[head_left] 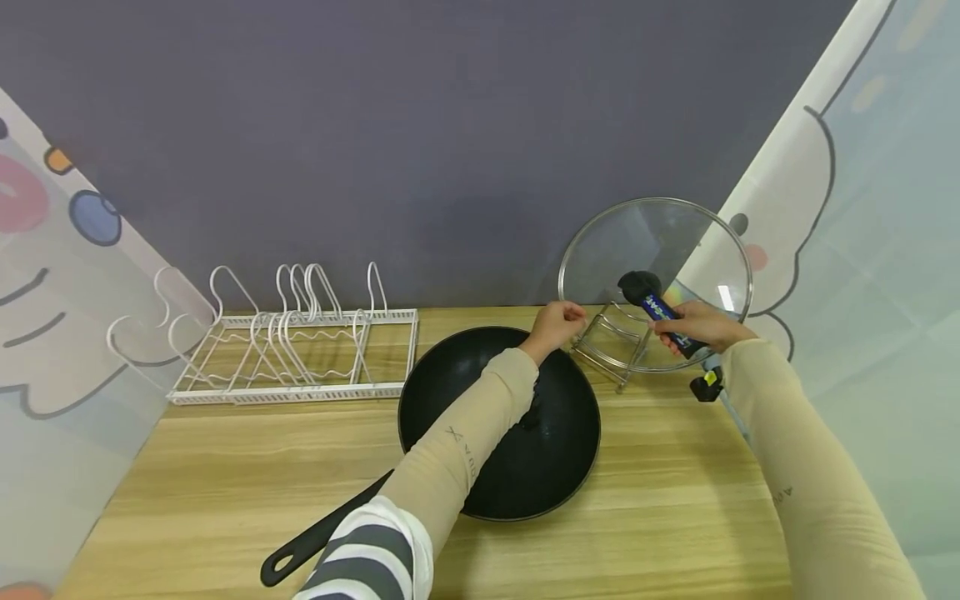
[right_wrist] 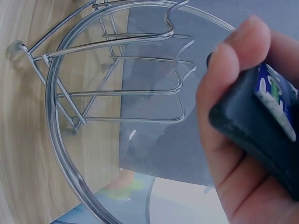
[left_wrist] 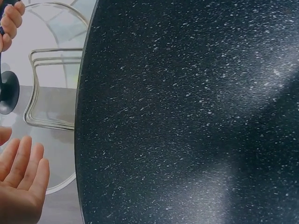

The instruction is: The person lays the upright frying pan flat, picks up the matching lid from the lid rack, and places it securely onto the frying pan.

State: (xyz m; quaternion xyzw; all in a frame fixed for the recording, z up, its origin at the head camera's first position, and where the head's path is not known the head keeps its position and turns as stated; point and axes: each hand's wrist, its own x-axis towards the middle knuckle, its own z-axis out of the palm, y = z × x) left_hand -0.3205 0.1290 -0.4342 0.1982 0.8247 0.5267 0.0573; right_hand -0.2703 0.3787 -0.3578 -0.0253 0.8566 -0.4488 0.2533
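Note:
My right hand (head_left: 701, 327) grips the black handle (head_left: 660, 310), with its blue label, of a large glass lid (head_left: 600, 242). The lid stands nearly upright at a small wire rack (head_left: 603, 367). In the right wrist view its metal rim (right_wrist: 51, 102) overlaps the rack's wires (right_wrist: 140, 93); whether it is seated between them I cannot tell. My left hand (head_left: 557, 325) is just left of the lid and rack, above the wok's far rim. The left wrist view shows that hand's fingers (left_wrist: 21, 163) extended, holding nothing. The black wok (head_left: 555, 467) lies under my left forearm.
A long white wire rack (head_left: 292, 389) with several upright loops stands at the back left of the wooden table (head_left: 675, 500). The wok's handle (head_left: 315, 533) points to the front left. A grey wall (head_left: 450, 150) rises behind, with printed panels on both sides.

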